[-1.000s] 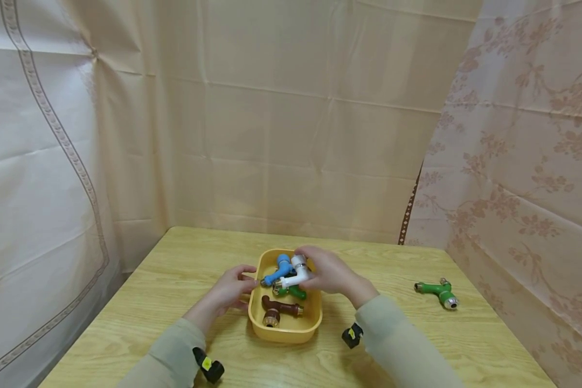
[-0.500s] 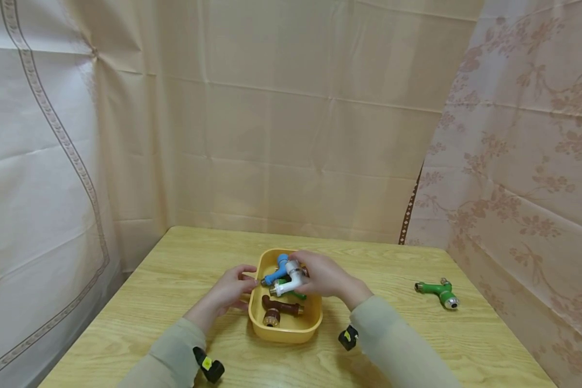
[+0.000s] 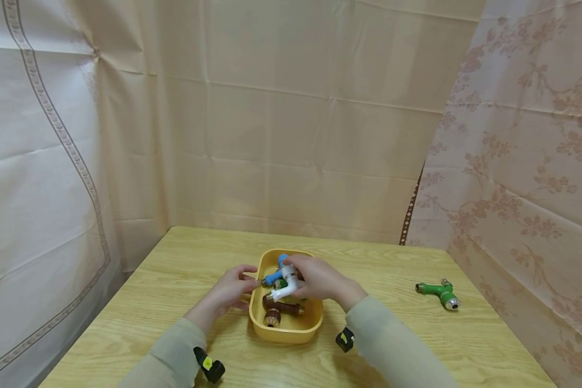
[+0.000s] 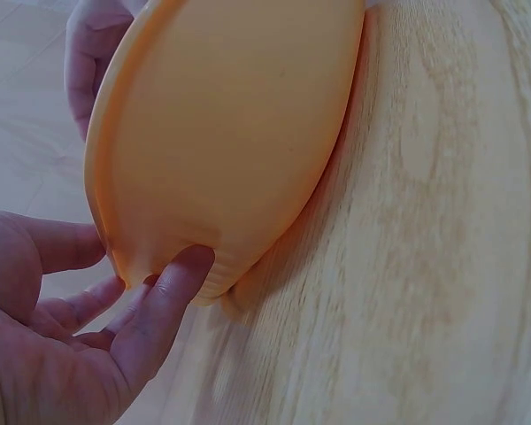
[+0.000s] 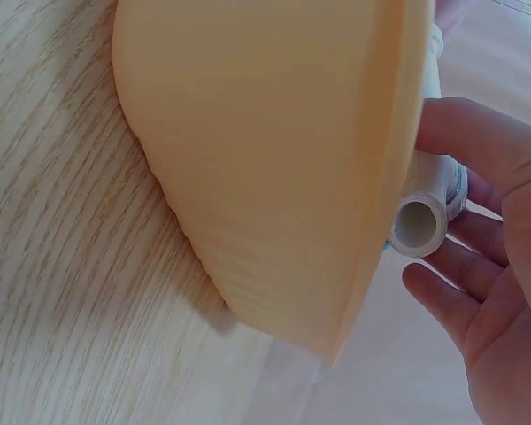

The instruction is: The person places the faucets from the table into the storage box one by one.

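Observation:
A white plastic tap point(image 3: 288, 283) is held in my right hand point(image 3: 316, 277) above the far part of a yellow plastic basin point(image 3: 291, 335). From the right wrist view, the thumb and fingers of that hand point(image 5: 504, 239) are around the white tap point(image 5: 425, 212), whose open pipe end faces the camera. In the basin lie a blue tap point(image 3: 272, 277), a brown tap point(image 3: 286, 307) and a green tap point(image 3: 280, 284), mostly hidden. My left hand point(image 3: 230, 291) touches the basin's left side; in the left wrist view its loosely extended fingers point(image 4: 164, 305) rest against the wall and rim.
Another green tap point(image 3: 438, 292) lies on the wooden table point(image 3: 378, 334) to the right of the basin. Cloth curtains point(image 3: 291, 134) hang behind the table and along both sides. A black wrist camera point(image 3: 345, 339) sits below the right forearm.
My right hand has carried the white tap left and toward me, from beside the blue tap to just over the brown one. My left hand has stayed in place.

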The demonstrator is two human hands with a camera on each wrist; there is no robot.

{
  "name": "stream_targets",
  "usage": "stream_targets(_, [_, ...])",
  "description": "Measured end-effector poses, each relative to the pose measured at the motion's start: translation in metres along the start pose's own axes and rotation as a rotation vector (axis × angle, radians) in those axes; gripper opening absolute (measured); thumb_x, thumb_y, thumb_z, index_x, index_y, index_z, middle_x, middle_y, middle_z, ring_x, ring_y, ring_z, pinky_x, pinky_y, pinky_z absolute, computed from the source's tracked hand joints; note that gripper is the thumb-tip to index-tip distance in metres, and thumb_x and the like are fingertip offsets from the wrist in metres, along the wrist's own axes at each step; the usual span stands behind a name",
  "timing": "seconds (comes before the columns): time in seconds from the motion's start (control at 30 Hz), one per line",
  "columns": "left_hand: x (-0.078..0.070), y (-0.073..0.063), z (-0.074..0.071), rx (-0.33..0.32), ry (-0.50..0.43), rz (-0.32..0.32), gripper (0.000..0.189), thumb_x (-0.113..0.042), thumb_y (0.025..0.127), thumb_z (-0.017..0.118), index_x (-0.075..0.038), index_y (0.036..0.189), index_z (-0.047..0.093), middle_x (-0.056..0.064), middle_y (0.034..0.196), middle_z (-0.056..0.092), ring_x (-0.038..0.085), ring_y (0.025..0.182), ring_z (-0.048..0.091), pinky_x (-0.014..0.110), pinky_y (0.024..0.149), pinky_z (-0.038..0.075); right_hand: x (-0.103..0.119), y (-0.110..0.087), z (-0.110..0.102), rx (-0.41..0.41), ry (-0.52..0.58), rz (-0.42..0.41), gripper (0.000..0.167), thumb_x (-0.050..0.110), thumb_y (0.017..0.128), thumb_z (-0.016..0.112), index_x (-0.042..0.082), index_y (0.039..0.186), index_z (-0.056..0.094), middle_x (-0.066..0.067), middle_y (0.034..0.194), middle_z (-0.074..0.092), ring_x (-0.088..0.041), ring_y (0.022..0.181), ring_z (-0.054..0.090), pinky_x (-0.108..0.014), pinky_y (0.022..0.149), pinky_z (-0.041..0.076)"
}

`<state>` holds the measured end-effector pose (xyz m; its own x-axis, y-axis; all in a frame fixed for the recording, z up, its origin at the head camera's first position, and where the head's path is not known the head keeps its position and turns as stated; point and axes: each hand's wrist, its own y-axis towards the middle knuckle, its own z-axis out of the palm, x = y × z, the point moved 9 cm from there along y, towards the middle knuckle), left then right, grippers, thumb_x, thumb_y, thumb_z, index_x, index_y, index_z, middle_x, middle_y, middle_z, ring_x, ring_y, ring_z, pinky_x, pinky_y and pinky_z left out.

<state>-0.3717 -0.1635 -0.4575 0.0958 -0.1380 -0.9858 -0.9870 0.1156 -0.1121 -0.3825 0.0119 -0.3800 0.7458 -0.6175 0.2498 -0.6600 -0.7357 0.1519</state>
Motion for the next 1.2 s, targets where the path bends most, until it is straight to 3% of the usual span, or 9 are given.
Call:
stream_targets(0.37, [0.002, 0.002, 0.000, -0.005, 0.006, -0.012, 0.047, -0.008, 0.100, 0.060, -0.001, 0.145, 0.048, 0.022, 0.119, 0.058, 0.030, 0.096, 0.067, 0.043, 0.060, 0.060, -0.006, -0.001, 0.005, 0.042, 0.106, 0.054, 0.067, 0.029, 0.088, 0.083, 0.014, 0.146, 0.052, 0.000, 0.145, 0.054, -0.021, 0.130, 0.053, -0.042, 0.109, 0.043])
stream_targets(0.77, [0.005, 0.005, -0.003, -0.027, 0.033, -0.028, 0.047, -0.010, 0.100, 0.062, -0.005, 0.145, 0.050, 0.017, 0.117, 0.059, 0.028, 0.097, 0.067, 0.044, 0.061, 0.060, -0.010, -0.007, -0.007, -0.016, 0.176, 0.047, 0.065, 0.026, 0.088, 0.083, 0.007, 0.143, 0.055, -0.007, 0.142, 0.057, -0.029, 0.124, 0.058, -0.046, 0.104, 0.048])
stream_targets(0.97, [0.005, 0.004, -0.002, -0.023, 0.034, -0.031, 0.046, -0.010, 0.100, 0.062, -0.005, 0.145, 0.050, 0.017, 0.118, 0.059, 0.028, 0.097, 0.067, 0.044, 0.061, 0.060, -0.013, -0.011, -0.014, -0.050, 0.176, 0.045, 0.065, 0.028, 0.087, 0.084, 0.007, 0.141, 0.056, -0.008, 0.140, 0.059, -0.031, 0.127, 0.056, -0.048, 0.106, 0.045])
stream_targets(1.2, [0.004, 0.004, -0.002, -0.017, 0.030, -0.030, 0.047, -0.010, 0.100, 0.062, -0.004, 0.145, 0.050, 0.018, 0.118, 0.059, 0.028, 0.096, 0.067, 0.044, 0.061, 0.060, -0.015, -0.017, -0.021, -0.099, 0.187, 0.050, 0.063, 0.029, 0.085, 0.085, 0.015, 0.140, 0.058, -0.002, 0.140, 0.059, -0.024, 0.129, 0.054, -0.047, 0.109, 0.043])
